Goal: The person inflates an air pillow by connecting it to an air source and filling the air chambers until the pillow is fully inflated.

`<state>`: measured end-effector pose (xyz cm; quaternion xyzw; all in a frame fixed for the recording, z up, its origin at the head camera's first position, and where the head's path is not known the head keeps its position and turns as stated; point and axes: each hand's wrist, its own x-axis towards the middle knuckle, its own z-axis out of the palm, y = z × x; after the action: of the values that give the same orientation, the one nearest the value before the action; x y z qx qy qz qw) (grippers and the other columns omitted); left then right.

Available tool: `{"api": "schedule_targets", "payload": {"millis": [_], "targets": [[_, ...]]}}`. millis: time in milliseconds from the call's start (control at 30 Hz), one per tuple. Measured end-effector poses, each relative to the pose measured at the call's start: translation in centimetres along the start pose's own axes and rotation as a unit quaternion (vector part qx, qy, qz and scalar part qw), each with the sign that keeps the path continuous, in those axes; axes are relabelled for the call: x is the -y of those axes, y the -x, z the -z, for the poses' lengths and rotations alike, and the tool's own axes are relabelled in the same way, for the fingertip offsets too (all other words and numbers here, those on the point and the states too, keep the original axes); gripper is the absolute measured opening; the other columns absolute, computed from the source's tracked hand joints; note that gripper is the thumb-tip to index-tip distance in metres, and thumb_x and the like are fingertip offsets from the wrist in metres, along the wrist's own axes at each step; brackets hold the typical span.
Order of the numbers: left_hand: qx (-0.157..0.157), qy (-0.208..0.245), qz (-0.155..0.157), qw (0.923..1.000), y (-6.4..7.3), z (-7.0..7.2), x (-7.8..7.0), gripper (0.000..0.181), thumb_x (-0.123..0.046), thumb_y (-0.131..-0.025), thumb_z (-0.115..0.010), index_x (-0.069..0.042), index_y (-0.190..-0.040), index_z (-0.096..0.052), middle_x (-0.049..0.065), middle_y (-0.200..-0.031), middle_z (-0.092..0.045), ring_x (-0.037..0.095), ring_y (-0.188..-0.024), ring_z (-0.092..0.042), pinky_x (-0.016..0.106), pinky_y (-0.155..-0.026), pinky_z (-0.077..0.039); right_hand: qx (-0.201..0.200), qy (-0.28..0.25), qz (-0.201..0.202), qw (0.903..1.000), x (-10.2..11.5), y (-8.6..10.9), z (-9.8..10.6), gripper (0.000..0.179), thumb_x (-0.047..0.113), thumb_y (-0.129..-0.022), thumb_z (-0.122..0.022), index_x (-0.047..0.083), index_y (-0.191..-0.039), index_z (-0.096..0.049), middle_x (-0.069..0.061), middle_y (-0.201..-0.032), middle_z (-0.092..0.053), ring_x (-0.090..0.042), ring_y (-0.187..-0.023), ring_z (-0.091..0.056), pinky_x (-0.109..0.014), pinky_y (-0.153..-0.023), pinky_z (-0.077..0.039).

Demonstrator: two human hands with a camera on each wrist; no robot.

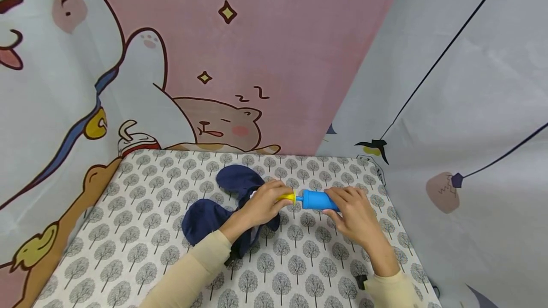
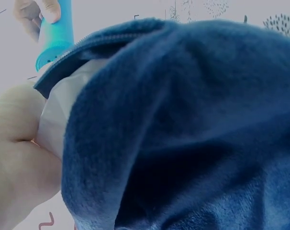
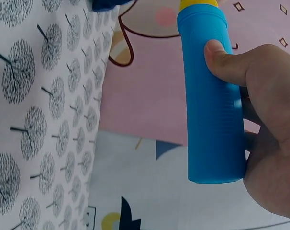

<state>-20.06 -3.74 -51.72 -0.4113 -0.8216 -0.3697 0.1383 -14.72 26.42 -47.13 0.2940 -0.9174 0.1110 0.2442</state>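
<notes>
A blue hand pump [image 1: 316, 200] lies level between my hands. My right hand [image 1: 354, 213] grips its ribbed barrel, thumb along one side in the right wrist view. With my left hand [image 1: 266, 202] I hold the yellow end piece [image 1: 289, 197] of the pump; a short length of thin blue rod shows between it and the barrel. Under and beside my left hand is a navy plush thing with rounded lobes [image 1: 205, 220], perhaps a neck pillow. In the left wrist view its zipper [image 2: 106, 38] is open and a whitish inner lining [image 2: 63, 103] shows. The pump's tip is hidden.
The table [image 1: 141, 251] has a white cloth printed with grey trees. A pink cartoon curtain [image 1: 291, 61] stands behind it, and a pale one [image 1: 471, 84] on the right. A small black object [image 1: 361, 281] is beside my right sleeve.
</notes>
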Motion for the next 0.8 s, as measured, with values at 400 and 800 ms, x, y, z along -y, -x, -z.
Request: {"api": "schedule_targets", "payload": {"millis": [400, 800], "targets": [[0.039, -0.021, 0.028, 0.9986, -0.3, 1.1, -1.6, 0.026, -0.02, -0.109, -0.076, -0.006, -0.131, -0.081, 0.009, -0.12, -0.08, 0.022, -0.106, -0.072, 0.034, -0.09, -0.063, 0.017, -0.029, -0.027, 0.9991, 0.2, -0.1, 0.1, 0.059, 0.024, -0.082, -0.103, 0.002, -0.131, -0.08, -0.017, -0.127, -0.083, -0.041, -0.115, -0.077, -0.065, -0.105, -0.057], [0.036, 0.003, 0.031, 0.9989, 0.1, 1.3, -1.0, 0.025, -0.02, -0.109, -0.076, -0.008, -0.13, -0.081, 0.007, -0.117, -0.078, 0.018, -0.1, -0.069, 0.03, -0.083, -0.06, 0.008, -0.045, -0.05, 0.9977, -3.2, 2.1, 2.6, 0.062, 0.018, -0.075, -0.106, 0.005, -0.13, -0.081, -0.018, -0.126, -0.082, -0.044, -0.115, -0.076, -0.068, -0.103, -0.053]]}}
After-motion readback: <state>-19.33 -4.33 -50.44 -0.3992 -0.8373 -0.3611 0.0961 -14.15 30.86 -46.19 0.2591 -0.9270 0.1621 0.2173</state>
